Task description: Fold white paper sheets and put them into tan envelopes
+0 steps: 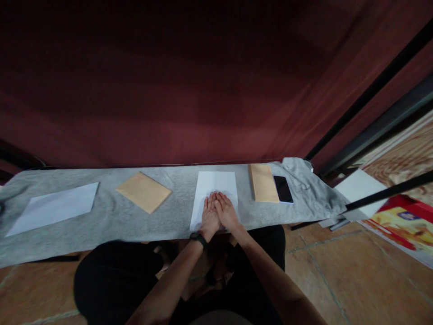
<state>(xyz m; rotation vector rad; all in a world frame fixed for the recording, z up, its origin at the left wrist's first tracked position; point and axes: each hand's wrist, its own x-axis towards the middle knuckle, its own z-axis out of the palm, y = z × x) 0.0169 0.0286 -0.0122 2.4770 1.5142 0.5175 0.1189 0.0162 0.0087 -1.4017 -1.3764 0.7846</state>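
A white sheet of paper (216, 180) lies in front of me on the grey cloth, near the middle of the narrow table. My left hand (210, 217) rests flat on it, fingers stretched forward, with a dark band around the wrist. Beside it and partly overlapping its fingers, my right hand (227, 214) also lies flat on the paper. Neither hand grips anything. Their palms and the part of the sheet under them are hidden.
Left of the sheet lie a tan envelope (144, 193) and more white paper (56, 207). To the right are a stack of tan envelopes (265, 184) and a phone (283, 188). A dark red panel (203, 113) rises behind the cloth-covered table (182, 180). Dark metal bars (372, 92) stand at right.
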